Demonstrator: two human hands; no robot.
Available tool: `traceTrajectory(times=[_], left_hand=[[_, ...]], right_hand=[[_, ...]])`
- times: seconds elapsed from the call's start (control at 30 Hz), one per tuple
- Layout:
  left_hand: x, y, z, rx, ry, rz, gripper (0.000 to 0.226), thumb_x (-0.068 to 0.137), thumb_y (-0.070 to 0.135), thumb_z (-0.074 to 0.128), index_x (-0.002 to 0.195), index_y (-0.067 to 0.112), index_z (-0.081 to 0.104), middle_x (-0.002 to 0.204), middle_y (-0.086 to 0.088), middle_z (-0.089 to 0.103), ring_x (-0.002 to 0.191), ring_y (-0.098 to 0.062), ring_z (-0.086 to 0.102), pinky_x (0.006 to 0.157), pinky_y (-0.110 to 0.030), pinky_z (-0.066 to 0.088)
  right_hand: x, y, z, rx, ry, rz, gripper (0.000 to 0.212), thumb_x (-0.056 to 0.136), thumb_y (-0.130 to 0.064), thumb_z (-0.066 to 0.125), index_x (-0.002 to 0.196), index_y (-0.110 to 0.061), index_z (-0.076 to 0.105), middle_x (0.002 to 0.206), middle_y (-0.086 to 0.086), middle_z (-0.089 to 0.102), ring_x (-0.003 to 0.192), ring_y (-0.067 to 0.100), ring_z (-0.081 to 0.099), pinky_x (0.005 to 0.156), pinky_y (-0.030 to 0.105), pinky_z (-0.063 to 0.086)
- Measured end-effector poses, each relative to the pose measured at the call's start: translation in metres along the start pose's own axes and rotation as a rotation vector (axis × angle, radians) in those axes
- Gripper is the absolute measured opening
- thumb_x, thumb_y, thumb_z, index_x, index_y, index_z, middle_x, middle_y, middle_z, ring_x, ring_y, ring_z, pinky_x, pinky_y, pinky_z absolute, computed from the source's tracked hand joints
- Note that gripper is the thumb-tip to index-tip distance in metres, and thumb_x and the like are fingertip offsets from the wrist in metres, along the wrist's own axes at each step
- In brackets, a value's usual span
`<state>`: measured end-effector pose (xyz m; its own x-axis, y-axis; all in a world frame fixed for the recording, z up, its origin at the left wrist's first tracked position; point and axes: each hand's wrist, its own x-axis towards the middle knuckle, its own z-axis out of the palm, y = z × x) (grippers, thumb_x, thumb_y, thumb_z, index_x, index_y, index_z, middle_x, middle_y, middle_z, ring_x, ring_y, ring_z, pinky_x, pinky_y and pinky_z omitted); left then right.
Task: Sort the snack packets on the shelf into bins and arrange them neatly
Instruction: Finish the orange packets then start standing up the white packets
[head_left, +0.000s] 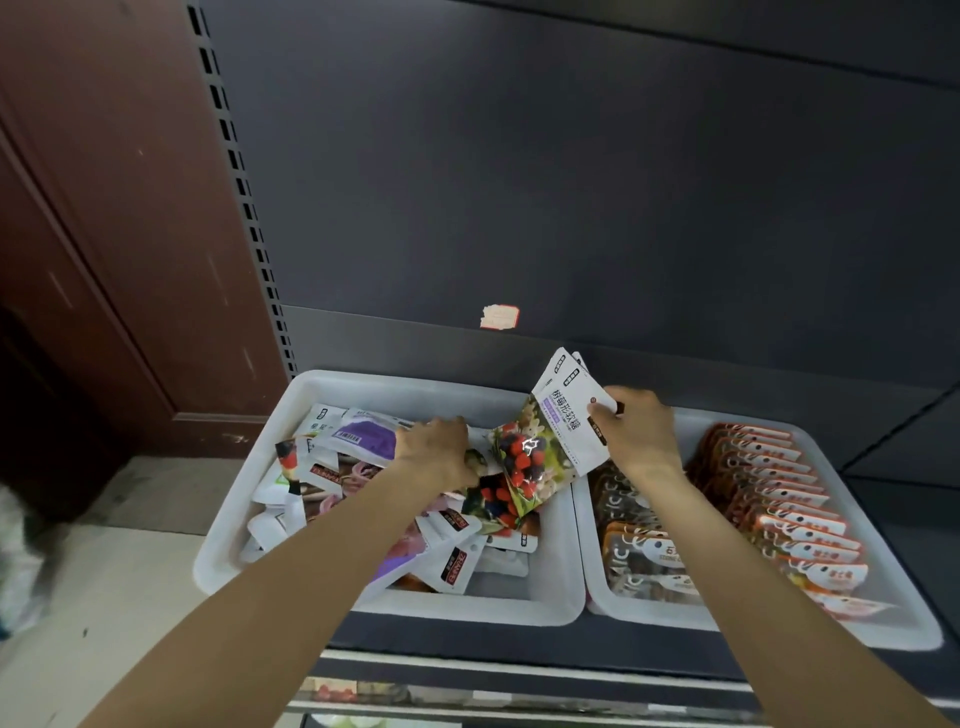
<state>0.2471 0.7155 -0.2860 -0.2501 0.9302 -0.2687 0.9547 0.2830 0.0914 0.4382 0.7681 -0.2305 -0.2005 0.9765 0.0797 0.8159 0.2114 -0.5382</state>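
Two white bins stand side by side on a dark shelf. The left bin (395, 605) holds a jumble of mixed snack packets (358, 467), white, purple and pink. The right bin (904, 613) holds neat rows of orange-and-white packets (789, 514) and brown packets (639, 551). My right hand (639, 431) grips a small stack of berry-print packets (550, 441), raised above the gap between the bins. My left hand (436, 449) reaches into the left bin, its fingers curled round a packet in the pile beside that stack.
The dark back panel (571, 182) of the shelf rises behind the bins, with a small torn label (500, 317) on it. A brown wooden door (104, 234) stands to the left. A lower shelf edge (519, 680) shows beneath the bins.
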Motion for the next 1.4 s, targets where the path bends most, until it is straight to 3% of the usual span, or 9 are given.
traceTrajectory(times=[0.3, 0.43, 0.6, 0.7, 0.83, 0.93, 1.07, 1.2, 1.4], left_hand=[[-0.007, -0.054, -0.023, -0.721, 0.257, -0.1, 0.012, 0.085, 0.02, 0.07, 0.084, 0.01, 0.063, 0.087, -0.011, 0.067, 0.075, -0.022, 0.055, 0.061, -0.016, 0.034], [-0.014, -0.037, -0.02, -0.865, 0.29, 0.106, 0.014, 0.085, 0.022, 0.069, 0.079, 0.015, 0.058, 0.079, -0.007, 0.067, 0.074, -0.026, 0.06, 0.067, -0.033, 0.045], [-0.02, -0.002, -0.014, -0.818, 0.11, 0.346, 0.019, 0.087, 0.017, 0.066, 0.105, 0.022, 0.061, 0.112, 0.003, 0.064, 0.097, -0.016, 0.06, 0.077, -0.018, 0.044], [-0.015, 0.015, -0.009, -0.674, -0.014, 0.446, 0.04, 0.091, 0.016, 0.062, 0.127, 0.03, 0.055, 0.138, 0.006, 0.05, 0.118, -0.015, 0.052, 0.096, -0.022, 0.038], [-0.004, 0.017, -0.007, -0.655, 0.051, 0.36, 0.035, 0.09, 0.02, 0.063, 0.123, 0.026, 0.053, 0.135, 0.003, 0.052, 0.12, -0.017, 0.052, 0.097, -0.025, 0.039], [0.003, 0.001, 0.001, -0.45, -0.04, 0.298, 0.062, 0.08, 0.038, 0.073, 0.133, 0.028, 0.043, 0.138, 0.003, 0.048, 0.126, -0.021, 0.047, 0.101, -0.034, 0.039], [0.001, -0.019, 0.013, -0.192, -0.161, 0.346, 0.097, 0.068, 0.055, 0.077, 0.146, 0.032, 0.025, 0.145, 0.004, 0.044, 0.132, -0.022, 0.042, 0.107, -0.04, 0.036], [-0.003, -0.038, 0.014, -0.055, -0.11, 0.348, 0.078, 0.073, 0.058, 0.071, 0.138, 0.029, 0.041, 0.135, 0.005, 0.053, 0.12, -0.019, 0.05, 0.101, -0.033, 0.037], [-0.014, -0.058, 0.004, -0.143, 0.084, 0.197, 0.038, 0.092, 0.022, 0.057, 0.13, 0.024, 0.053, 0.133, -0.002, 0.052, 0.117, -0.024, 0.053, 0.094, -0.036, 0.048]], right_hand=[[0.004, -0.007, 0.005, 0.194, 0.005, 0.018, 0.025, 0.097, -0.014, 0.049, 0.08, -0.002, 0.062, 0.107, 0.016, 0.068, 0.083, 0.023, 0.067, 0.052, 0.022, 0.055], [0.007, -0.021, 0.009, 0.4, -0.034, 0.096, 0.027, 0.097, -0.015, 0.05, 0.091, 0.008, 0.062, 0.101, 0.018, 0.067, 0.082, 0.024, 0.067, 0.053, 0.034, 0.059], [0.01, -0.025, 0.004, 0.491, -0.094, 0.176, 0.039, 0.095, -0.031, 0.055, 0.092, 0.006, 0.064, 0.091, 0.016, 0.067, 0.073, 0.017, 0.066, 0.058, 0.033, 0.058], [0.008, -0.014, 0.003, 0.435, -0.156, 0.135, 0.016, 0.087, -0.01, 0.066, 0.101, 0.0, 0.066, 0.109, 0.015, 0.068, 0.083, 0.02, 0.068, 0.057, 0.027, 0.057], [0.005, 0.0, -0.003, 0.347, -0.05, 0.097, 0.016, 0.089, -0.003, 0.061, 0.103, 0.0, 0.068, 0.109, 0.016, 0.069, 0.089, 0.028, 0.068, 0.063, 0.038, 0.059], [0.004, 0.006, -0.003, 0.221, -0.003, 0.045, 0.017, 0.092, -0.007, 0.058, 0.104, -0.002, 0.07, 0.109, 0.014, 0.069, 0.087, 0.025, 0.068, 0.068, 0.045, 0.058], [0.002, 0.004, 0.003, 0.094, 0.033, 0.015, 0.023, 0.095, -0.011, 0.052, 0.112, -0.006, 0.068, 0.124, 0.008, 0.064, 0.093, 0.019, 0.066, 0.052, 0.016, 0.05], [0.003, 0.0, 0.006, -0.035, 0.066, -0.036, 0.023, 0.096, -0.013, 0.049, 0.108, -0.008, 0.068, 0.123, 0.007, 0.065, 0.083, 0.013, 0.06, 0.046, 0.001, 0.035], [0.0, -0.002, 0.008, -0.071, 0.126, -0.037, 0.024, 0.097, -0.014, 0.048, 0.108, -0.008, 0.067, 0.123, 0.006, 0.065, 0.09, 0.02, 0.065, 0.044, 0.007, 0.036]])
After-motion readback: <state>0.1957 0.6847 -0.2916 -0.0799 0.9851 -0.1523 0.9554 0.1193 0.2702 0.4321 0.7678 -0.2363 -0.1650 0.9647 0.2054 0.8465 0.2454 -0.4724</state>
